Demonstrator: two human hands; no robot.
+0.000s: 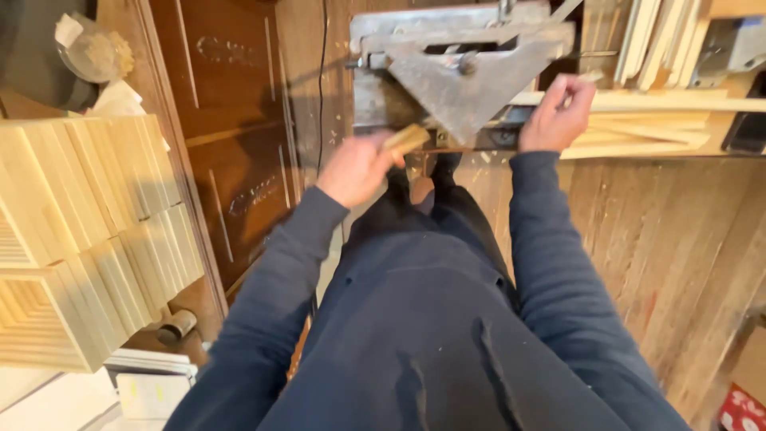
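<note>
- While the left hand [355, 168] hovers just in front of the metal cutting machine [463, 72], its grip is clenched on one short wooden offcut [407, 140], which sticks out up and to the right of the fist, toward the machine.
- Right hand [558, 116] is up at the long wooden strip [662, 101]; fingers pinch its near end, grip closed on it as far as I can read.
- Key relation: strip's long axis runs left-right across the machine bed, extending off to the right of the right hand; its cut end points left, toward the triangular steel guard [471, 84]. Right hand is the nearer one to the strip, left hand is well apart from it, on the other side of the guard.
- Offcut lies between left fist and guard, near but I can't tell if touching.
- Counts: two hands, one offcut held, one strip in hand, a loose pile of further strips [638, 136] under and behind it — too overlapped to count.
- Left edge: stacked pale wooden frames [88, 231], several stacks, exact number unclear.
- Black cable [321, 72] hangs down beside the machine.
</note>
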